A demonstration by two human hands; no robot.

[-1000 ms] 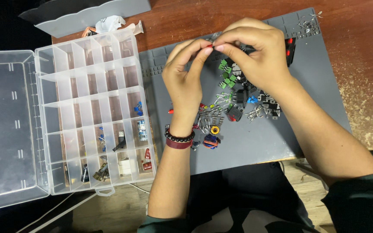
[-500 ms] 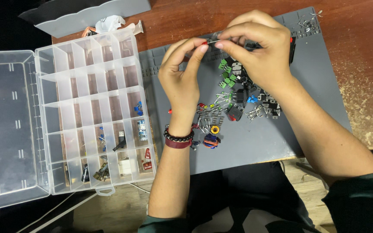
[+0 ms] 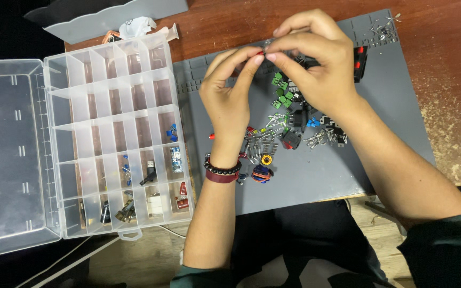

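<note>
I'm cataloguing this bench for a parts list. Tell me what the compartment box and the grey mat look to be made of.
Compartment box: clear, slightly frosted hard plastic; the surface beneath shows through its walls and open lid.
Grey mat: probably silicone or rubber; matte, no glare, with moulded ridges and slots along its top edge.
Table: reddish-brown wood with worn, pale patches.

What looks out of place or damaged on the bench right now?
Nothing looks broken. The parts lie in a loose heap on the grey mat, with a few strays at its top right corner. The wooden table has worn, pale patches along its right side. Both hands, left and right, pinch a small part with a red tip.
</note>
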